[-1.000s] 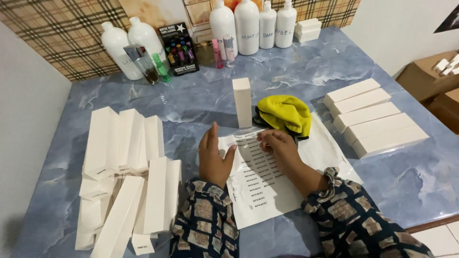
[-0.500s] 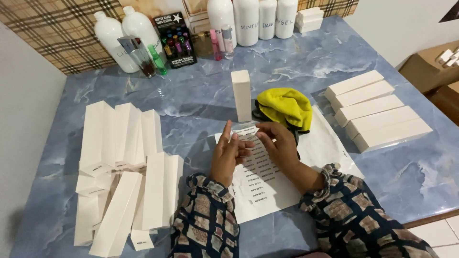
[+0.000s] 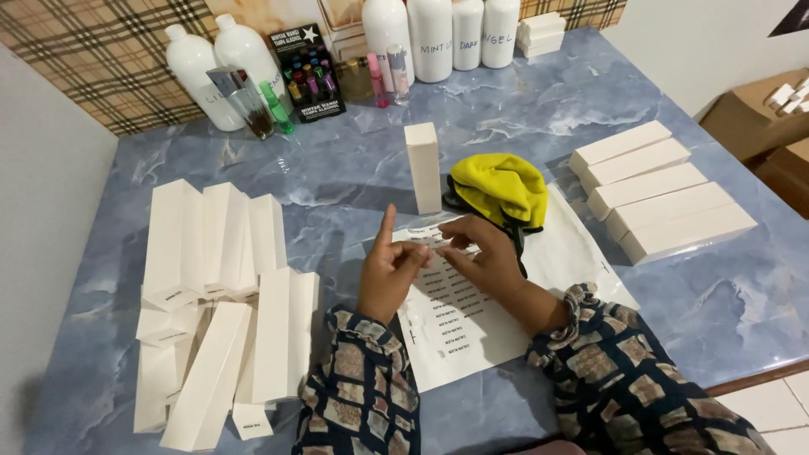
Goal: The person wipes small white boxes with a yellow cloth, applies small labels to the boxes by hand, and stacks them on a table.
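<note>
I see both hands meeting over one white label sheet (image 3: 472,329) lying on the blue marbled table (image 3: 337,168). My left hand (image 3: 388,274) has its index finger raised and its thumb pinched narrow against the right hand's (image 3: 484,257) fingertips; something tiny, probably one peeled label, sits between them, though it is too small to be sure. One white carton (image 3: 423,167) stands upright just beyond the sheet, beside one yellow cloth (image 3: 499,187). Five closed white cartons (image 3: 666,190) lie in a row to the right. A loose pile of white cartons (image 3: 219,295), roughly ten, lies to the left. Six white bottles (image 3: 430,38) stand at the back.
</note>
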